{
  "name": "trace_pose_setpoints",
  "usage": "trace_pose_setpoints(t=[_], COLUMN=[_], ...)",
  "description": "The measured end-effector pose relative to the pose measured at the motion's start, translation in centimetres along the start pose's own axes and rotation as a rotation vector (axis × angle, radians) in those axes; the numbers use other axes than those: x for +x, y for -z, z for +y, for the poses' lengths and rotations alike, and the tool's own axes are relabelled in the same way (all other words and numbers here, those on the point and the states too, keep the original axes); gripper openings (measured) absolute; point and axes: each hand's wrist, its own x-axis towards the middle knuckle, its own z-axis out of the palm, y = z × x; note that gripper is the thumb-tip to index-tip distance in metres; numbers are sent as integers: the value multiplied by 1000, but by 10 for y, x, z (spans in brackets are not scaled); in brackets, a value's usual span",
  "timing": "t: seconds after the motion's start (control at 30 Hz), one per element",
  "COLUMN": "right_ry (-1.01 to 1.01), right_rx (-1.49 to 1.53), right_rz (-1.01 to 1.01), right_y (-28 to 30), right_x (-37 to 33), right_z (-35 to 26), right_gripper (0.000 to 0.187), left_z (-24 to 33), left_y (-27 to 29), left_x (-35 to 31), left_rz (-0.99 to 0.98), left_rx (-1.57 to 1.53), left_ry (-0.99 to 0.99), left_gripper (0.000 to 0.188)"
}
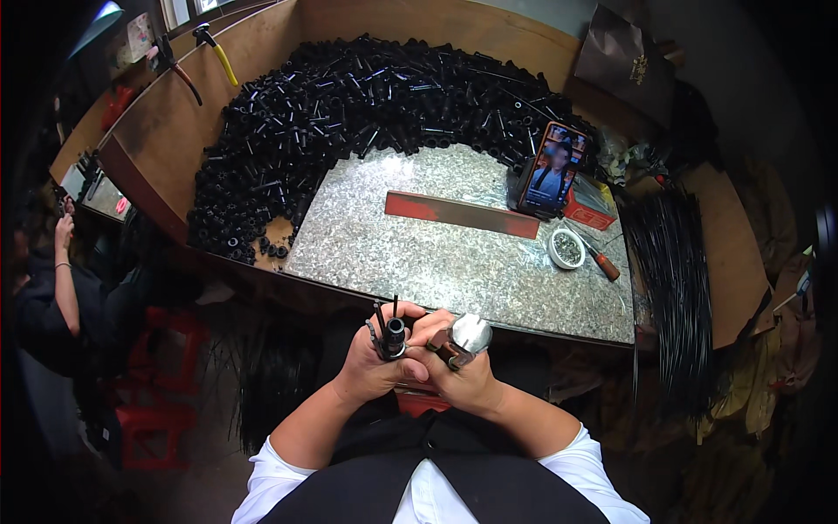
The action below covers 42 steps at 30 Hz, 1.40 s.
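Note:
Close together in front of my chest, just off the table's near edge, are both my hands. My left hand (356,374) is closed around a black tubular part (395,335) with an open round end, and thin black rods stick up beside it. Closed as well, my right hand (474,387) holds a tool with a bright silver rounded head (471,332); its exact kind is not clear. The fingers of the two hands almost meet, and whether the tool touches the black part cannot be made out.
A speckled stone-look tabletop (367,244) bears a red-and-grey bar (463,215), a white bowl of small metal bits (567,250), an orange-handled screwdriver (604,265) and a propped phone (552,170). Behind lies a heap of black parts (393,96). Black strands (670,288) hang at right; another person (65,288) sits left.

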Motion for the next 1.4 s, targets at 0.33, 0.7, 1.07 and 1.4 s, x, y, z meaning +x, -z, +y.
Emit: trace_pose_setpoints(t=[0.33, 0.7, 1.07, 1.4], right_ry=[-57, -38, 63, -536], right_rx=[27, -59, -119, 35], right_rz=[-55, -28, -59, -328], right_y=[0, -3, -2, 20], right_x=[3, 4, 13, 28], right_z=[-8, -10, -13, -35], right_gripper=[3, 6, 13, 30], left_z=[6, 3, 3, 8], left_y=[-4, -1, 2, 26], left_x=[-1, 1, -2, -4], left_rz=[24, 5, 37, -58], left_rx=[-59, 72, 45, -88], left_ry=[28, -72, -29, 59], left_gripper=[73, 73, 77, 79])
